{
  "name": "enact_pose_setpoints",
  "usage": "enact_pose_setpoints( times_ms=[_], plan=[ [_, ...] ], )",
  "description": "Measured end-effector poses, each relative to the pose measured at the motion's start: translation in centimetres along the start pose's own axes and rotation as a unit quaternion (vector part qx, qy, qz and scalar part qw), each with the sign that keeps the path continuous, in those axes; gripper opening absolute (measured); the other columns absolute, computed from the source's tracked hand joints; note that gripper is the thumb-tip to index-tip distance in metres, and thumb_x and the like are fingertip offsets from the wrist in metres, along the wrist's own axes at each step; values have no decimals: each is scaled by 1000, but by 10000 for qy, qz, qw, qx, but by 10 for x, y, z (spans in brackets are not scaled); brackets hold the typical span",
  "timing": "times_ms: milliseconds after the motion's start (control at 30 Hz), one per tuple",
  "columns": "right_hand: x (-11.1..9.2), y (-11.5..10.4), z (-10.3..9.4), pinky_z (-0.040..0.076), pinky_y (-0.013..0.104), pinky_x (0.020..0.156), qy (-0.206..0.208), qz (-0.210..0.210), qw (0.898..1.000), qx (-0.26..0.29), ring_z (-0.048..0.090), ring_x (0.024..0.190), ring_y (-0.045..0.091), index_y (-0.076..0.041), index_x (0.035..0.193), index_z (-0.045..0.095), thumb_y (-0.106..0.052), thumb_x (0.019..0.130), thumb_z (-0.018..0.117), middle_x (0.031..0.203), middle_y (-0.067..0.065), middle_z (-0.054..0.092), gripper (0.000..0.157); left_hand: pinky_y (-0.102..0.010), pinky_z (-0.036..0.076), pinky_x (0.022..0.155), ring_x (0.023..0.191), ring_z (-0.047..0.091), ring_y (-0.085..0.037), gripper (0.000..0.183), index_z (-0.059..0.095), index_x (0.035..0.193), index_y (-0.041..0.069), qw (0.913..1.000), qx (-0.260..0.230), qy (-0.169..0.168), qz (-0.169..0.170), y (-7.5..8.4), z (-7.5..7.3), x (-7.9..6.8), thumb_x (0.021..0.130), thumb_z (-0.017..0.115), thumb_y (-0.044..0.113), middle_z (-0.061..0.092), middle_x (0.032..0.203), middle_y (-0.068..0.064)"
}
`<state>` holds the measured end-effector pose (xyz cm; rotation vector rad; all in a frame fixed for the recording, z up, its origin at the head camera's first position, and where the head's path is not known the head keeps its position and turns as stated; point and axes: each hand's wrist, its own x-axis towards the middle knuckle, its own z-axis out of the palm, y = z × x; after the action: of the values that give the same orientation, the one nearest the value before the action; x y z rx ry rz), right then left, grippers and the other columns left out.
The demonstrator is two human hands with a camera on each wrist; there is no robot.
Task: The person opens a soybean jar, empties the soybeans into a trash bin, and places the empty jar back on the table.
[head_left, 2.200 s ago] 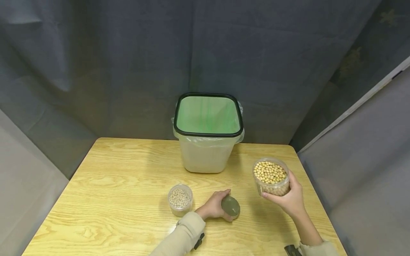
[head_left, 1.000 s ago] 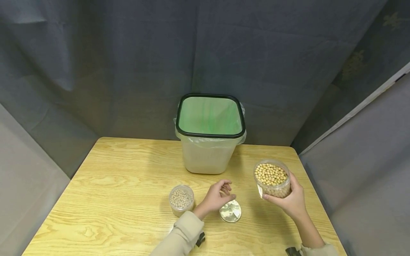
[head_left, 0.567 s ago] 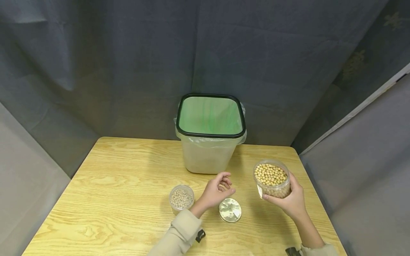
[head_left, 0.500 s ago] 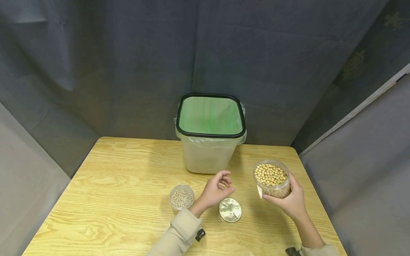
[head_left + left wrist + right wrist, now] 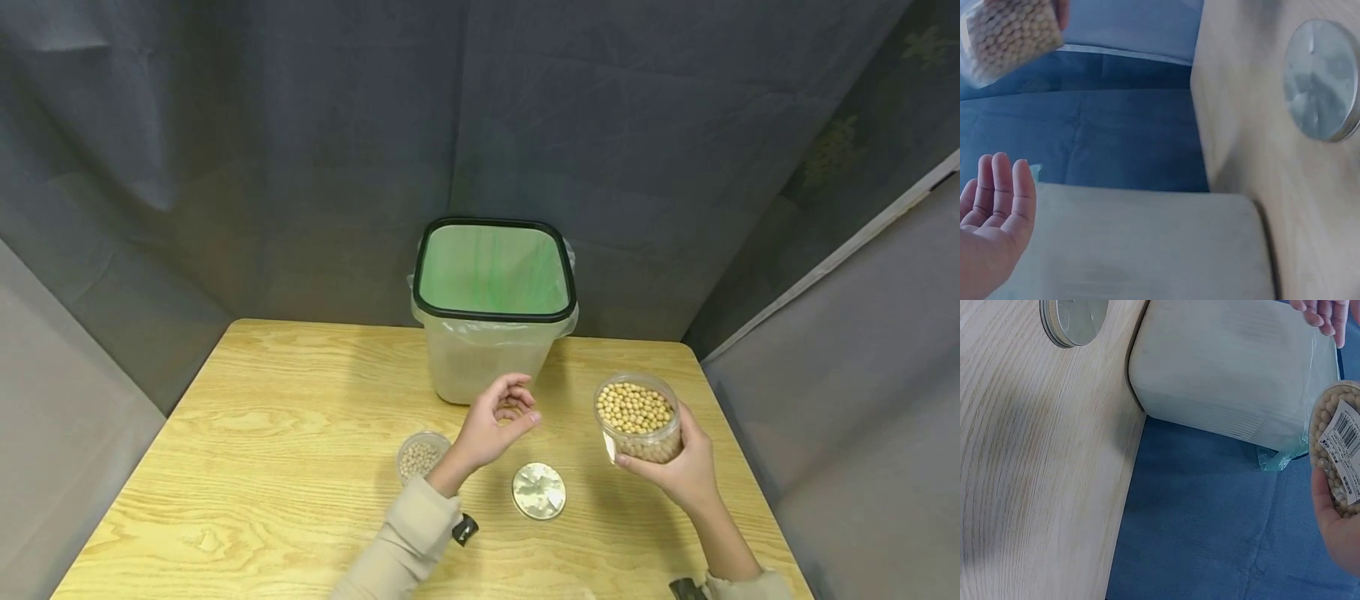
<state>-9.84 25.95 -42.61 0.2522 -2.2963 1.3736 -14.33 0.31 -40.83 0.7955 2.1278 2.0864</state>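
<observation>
My right hand grips a clear plastic jar of yellow soybeans, lidless and raised off the table on the right. The jar's barcode label and tightly packed beans show in the right wrist view. My left hand hovers with nothing in it, fingers loosely bent, in front of the bin. Below it to the right, a round silvery lid lies on the table. A smaller clear jar of pale beans stands to the left, partly hidden behind my left wrist and sleeve.
A whitish bin with a black rim and a greenish bag liner stands at the table's back edge. Dark curtains hang behind it. The wooden table stretches left, and grey panels flank both sides.
My left hand has let go of the lid, leaving it on the table, and has moved up and slightly left towards the bin. The right hand keeps holding the soybean jar almost still.
</observation>
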Motion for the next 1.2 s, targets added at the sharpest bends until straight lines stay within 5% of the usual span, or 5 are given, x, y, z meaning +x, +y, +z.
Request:
enact_pose_setpoints(
  times_ms=[400,567,800,1033,1200],
  plan=[
    [0,1,-2,39,8,78,-11,45,10000,-85,50,98,-2,4,130,43,13,45,82,111,-19,49,94,-36,49,75,87,55,-26,42,47,120,-7,9975,-47,562,414,-9,-24,9,82,63,-3,56,97,-24],
    [-1,0,-2,38,8,77,40,61,9998,-168,49,97,-3,4,130,43,13,45,82,110,-21,49,94,-36,49,75,85,56,-24,42,46,120,-10,9950,38,815,567,-1,-34,13,81,63,-5,57,96,-24],
    [-1,-2,-3,39,8,76,56,77,9997,-210,49,96,-3,3,130,44,12,46,82,110,-21,49,93,-36,47,72,88,53,-41,45,43,119,-16,9917,294,1066,655,28,-49,14,79,62,-8,52,99,-33],
    [-1,-2,-4,39,8,76,41,65,9998,-173,50,96,-3,3,130,43,12,45,82,110,-20,49,94,-42,44,63,84,47,-46,54,41,122,-17,9783,850,1614,987,51,-65,15,75,66,-7,48,105,-35],
    [-1,-2,-4,40,7,76,26,76,9998,-173,50,96,-3,4,130,43,12,45,82,110,-20,49,94,-44,42,64,85,46,-39,60,45,124,-8,9600,1439,2015,1306,33,-84,27,73,72,5,49,108,-27]
  ],
)
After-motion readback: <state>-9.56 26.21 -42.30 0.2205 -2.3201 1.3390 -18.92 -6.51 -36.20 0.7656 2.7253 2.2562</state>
